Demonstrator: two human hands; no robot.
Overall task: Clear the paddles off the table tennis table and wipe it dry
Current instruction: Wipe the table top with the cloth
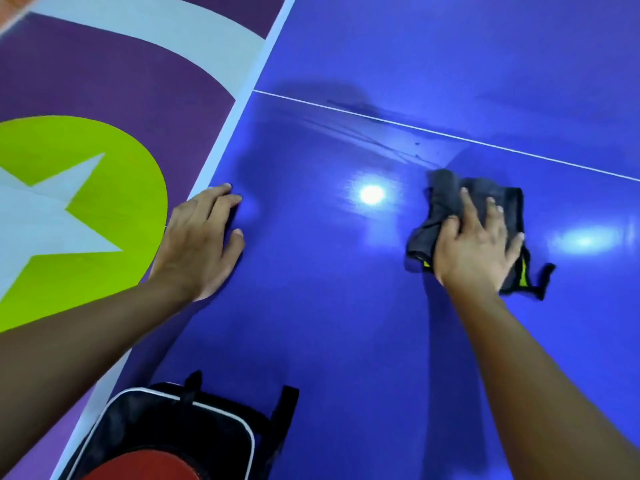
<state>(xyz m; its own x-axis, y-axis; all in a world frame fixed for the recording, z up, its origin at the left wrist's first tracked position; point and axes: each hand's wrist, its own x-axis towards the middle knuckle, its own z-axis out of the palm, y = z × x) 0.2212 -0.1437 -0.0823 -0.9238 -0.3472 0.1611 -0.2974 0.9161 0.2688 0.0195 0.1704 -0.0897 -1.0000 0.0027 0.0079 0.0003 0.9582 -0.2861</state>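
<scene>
R hand (474,247) flat, fingers spread, nothing clenched, pressing grey cloth (445,197) onto table tennis table (329,306); cloth lies under palm. L hand (201,237) flat, released, at table's left edge. Red paddle (145,465) in black case (156,420), near corner.

blue table (346,306) with white lines, dark grey cloth (446,199), red paddle (138,465), black white-piped case (156,420)

Left of me, floor (104,84): purple. Pale grey band (156,26) curves across it higher up. Big lime-green circle (114,174) lower, white star (52,230) inside, cut by frame edge. Orange strip (10,8) at far top-left corner. Blue surface (415,46) fills right side, white border (242,109) along floor side. Two light glares (372,194) on its sheen: one sharp, one softer further right.
</scene>
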